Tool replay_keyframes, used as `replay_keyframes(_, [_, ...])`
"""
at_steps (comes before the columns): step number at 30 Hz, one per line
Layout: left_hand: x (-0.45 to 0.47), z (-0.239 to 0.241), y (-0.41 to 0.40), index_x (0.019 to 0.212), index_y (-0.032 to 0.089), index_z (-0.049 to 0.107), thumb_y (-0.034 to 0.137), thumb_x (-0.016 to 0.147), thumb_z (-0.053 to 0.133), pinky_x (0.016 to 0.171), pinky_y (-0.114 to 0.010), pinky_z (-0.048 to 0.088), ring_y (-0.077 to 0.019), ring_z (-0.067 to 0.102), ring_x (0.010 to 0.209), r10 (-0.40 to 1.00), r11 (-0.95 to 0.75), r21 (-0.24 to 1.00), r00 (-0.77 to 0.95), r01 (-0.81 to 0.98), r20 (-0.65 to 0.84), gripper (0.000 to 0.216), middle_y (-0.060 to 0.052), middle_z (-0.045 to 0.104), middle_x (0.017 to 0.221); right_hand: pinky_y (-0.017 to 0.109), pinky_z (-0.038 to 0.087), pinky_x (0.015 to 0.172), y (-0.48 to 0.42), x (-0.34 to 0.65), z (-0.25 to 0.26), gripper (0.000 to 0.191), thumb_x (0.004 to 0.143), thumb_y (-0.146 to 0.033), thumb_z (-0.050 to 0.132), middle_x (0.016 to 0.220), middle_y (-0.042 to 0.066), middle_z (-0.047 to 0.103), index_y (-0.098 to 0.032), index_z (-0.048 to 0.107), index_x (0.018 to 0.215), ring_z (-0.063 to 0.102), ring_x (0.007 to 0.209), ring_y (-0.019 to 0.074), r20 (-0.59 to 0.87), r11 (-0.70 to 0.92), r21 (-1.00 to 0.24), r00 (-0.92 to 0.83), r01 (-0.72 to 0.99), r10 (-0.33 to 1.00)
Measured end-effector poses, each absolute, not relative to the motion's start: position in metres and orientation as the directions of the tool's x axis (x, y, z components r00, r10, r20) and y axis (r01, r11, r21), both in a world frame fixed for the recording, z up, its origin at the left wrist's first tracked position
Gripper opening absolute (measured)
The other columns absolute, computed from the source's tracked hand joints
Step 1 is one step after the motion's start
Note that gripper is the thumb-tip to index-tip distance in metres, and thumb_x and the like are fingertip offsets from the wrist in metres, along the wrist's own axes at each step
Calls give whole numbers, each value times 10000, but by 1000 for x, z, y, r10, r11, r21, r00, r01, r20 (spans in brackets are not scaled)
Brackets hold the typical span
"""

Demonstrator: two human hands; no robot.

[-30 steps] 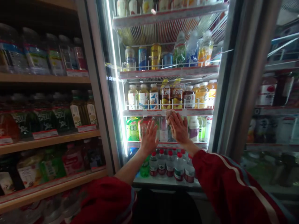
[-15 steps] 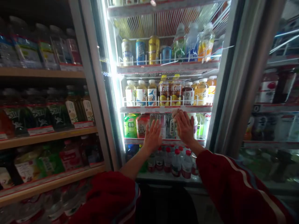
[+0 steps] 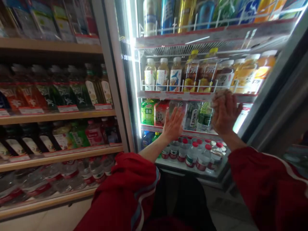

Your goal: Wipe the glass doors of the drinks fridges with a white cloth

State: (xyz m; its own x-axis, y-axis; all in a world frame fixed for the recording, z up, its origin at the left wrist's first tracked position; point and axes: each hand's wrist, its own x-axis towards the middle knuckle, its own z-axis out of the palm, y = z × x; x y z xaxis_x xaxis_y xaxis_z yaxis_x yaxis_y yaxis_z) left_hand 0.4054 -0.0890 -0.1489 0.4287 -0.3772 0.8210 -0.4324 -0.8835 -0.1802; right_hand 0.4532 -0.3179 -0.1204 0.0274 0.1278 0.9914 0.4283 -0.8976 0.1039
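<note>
My left hand (image 3: 172,125) lies flat and open against the glass door (image 3: 131,80) of a lit drinks cooler, fingers spread, level with the shelf of green and clear bottles (image 3: 193,117). Further right, my right hand (image 3: 225,114) presses a pale crumpled cloth (image 3: 220,94) onto the same glass under its fingertips, near the price strip of the shelf above (image 3: 178,95). Both arms wear red sleeves with a white stripe.
Red-capped water bottles (image 3: 192,154) fill the cooler's bottom shelf. Wooden shelves (image 3: 57,116) with bottled drinks run along the left. A grey door frame (image 3: 284,106) of the neighbouring cooler stands at the right. Pale floor shows below.
My right hand has slid to the right along the glass with the cloth, away from my left hand. My left hand stays flat on the glass. The view has come closer and dropped.
</note>
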Motion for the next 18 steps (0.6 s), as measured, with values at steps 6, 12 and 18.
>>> replay_keyframes(6, [403,-149,-99,1393,120,307,212,812,452,1140,-522,37,-248,89,1425,-411,-870,-201,436,-450,801,606,-132,256,1512,523,201,1098,-321,441,-157,472,869,-238,439,1407,125,439,-173,437,1337,284,1370,266,941,-855,289,37,430,337])
replay_keyframes(12, [405,-147,-112,1392,124,309,202,800,465,1140,-519,22,-246,85,1425,-445,-851,-231,414,-473,794,617,-130,262,1510,568,181,1077,-351,444,-139,469,915,-274,391,1431,178,390,-128,427,1360,271,1369,309,992,-911,84,52,403,114])
replay_keyframes(18, [404,-148,-123,1393,120,303,203,795,458,1135,-537,58,-247,78,1426,-480,-839,-259,426,-478,767,623,-139,256,1510,480,245,1077,-381,445,-134,474,950,-288,338,1443,195,365,-114,408,1385,278,1373,286,998,-944,-49,-16,328,-58])
